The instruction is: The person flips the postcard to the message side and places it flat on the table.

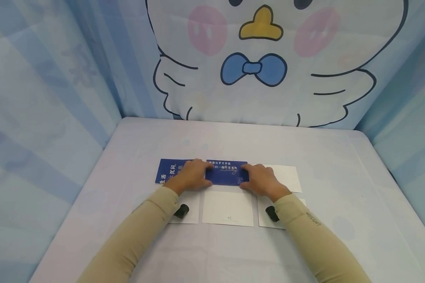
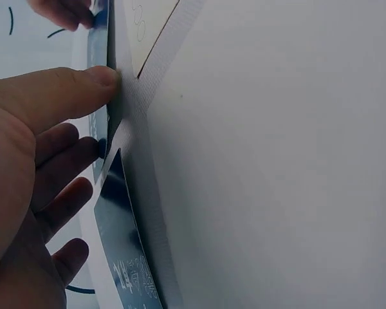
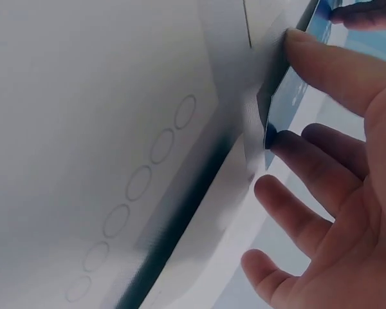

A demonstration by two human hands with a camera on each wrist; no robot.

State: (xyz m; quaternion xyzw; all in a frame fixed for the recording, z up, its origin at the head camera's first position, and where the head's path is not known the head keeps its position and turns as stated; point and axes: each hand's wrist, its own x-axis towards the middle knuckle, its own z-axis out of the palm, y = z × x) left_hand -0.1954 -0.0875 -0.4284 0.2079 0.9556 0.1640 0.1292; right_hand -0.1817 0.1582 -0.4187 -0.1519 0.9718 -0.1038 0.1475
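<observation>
A blue postcard (image 1: 226,173) with white lettering lies in the middle of the back row in the head view. My left hand (image 1: 194,175) holds its left end, the thumb on the near edge and the index finger at the far corner. At the right end my right hand (image 1: 263,179) grips it the same way. In the right wrist view the postcard (image 3: 289,96) shows edge-on between thumb and fingers, close over the table. Partly behind my left hand is another blue postcard (image 1: 168,171). Beside my right hand lies a white-faced postcard (image 1: 288,177).
Three white-faced postcards form the front row: one in the middle (image 1: 228,208), one under the left wrist (image 1: 193,200), one under the right (image 1: 263,216). Faint circles mark one face in the right wrist view. A pale cloth covers the table (image 1: 212,251); printed curtains (image 1: 49,118) surround it.
</observation>
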